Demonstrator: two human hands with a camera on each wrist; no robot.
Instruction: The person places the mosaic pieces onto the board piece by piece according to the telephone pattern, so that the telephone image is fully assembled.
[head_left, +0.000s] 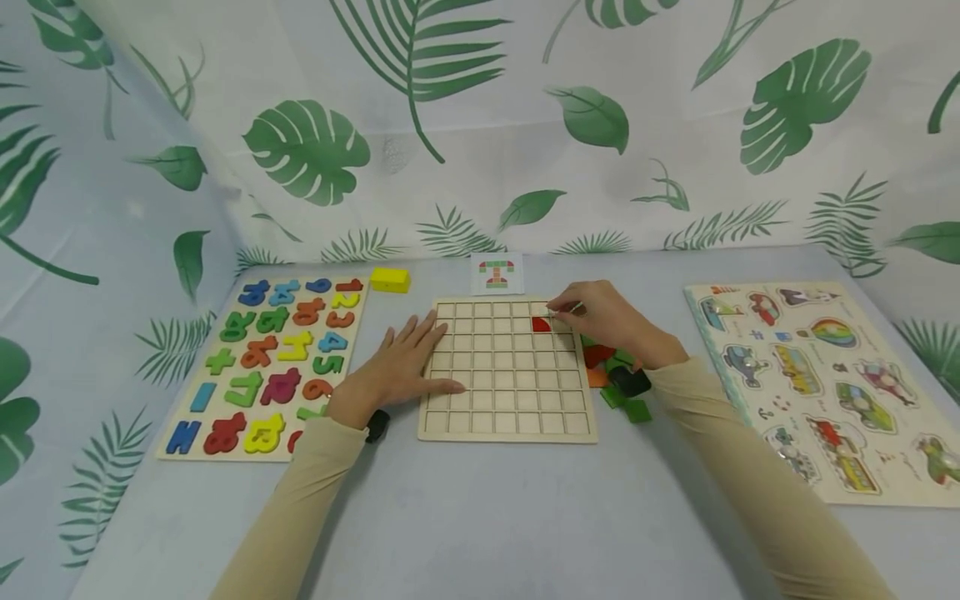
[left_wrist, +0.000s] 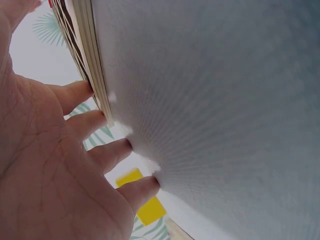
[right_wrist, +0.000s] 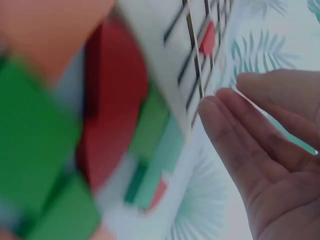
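Note:
A pale wooden grid board [head_left: 483,382] lies flat on the table. My left hand [head_left: 401,362] rests at its left edge with fingers spread; in the left wrist view two fingertips touch the board's side [left_wrist: 95,65]. One red piece [head_left: 541,324] with a curved side sits in a cell near the upper right corner. Just beyond it, my right hand [head_left: 600,318] pinches a small pale green piece [head_left: 551,312] over the board's upper right corner, mostly hidden by the fingertips. In the right wrist view the thumb and fingers [right_wrist: 212,112] come together close to the board.
Loose green [head_left: 637,411], red and orange pieces lie right of the board. A pattern card [head_left: 516,283] lies behind it, a yellow block [head_left: 390,280] at back left. A number board [head_left: 198,333] is at left, a picture puzzle board [head_left: 806,375] at right.

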